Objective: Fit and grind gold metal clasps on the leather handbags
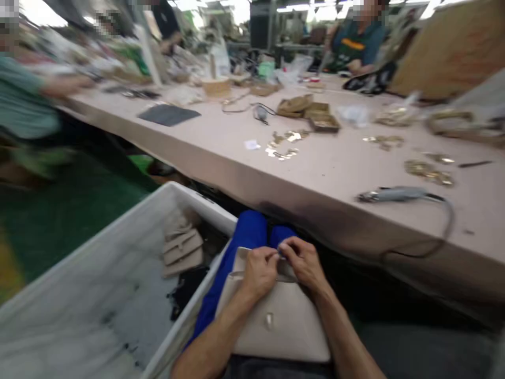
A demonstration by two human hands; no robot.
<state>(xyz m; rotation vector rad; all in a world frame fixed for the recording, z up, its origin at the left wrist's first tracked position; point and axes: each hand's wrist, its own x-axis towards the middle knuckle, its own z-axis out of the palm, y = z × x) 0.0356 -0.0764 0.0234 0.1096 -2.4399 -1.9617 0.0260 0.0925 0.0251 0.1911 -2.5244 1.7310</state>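
Observation:
A beige handbag (282,326) with a small metal clasp on its front lies across the lap, over blue trousers. At its upper edge, the flap (241,258) is lifted away from the body. My left hand (260,271) has its fingers closed in a pinch at this flap. Close beside it, my right hand (304,264) is also closed, thumb and fingers pinched at the same edge. The fingertips of both hands nearly meet; whatever small thing may be between them is too blurred to make out.
A white bin (98,242) at left holds more beige bags (183,247). Along the long table (315,173) lie a grey corded tool (398,195), gold metal pieces (424,171), an open small box (323,120) and a dark sheet (168,114). Other people work at the left and far side.

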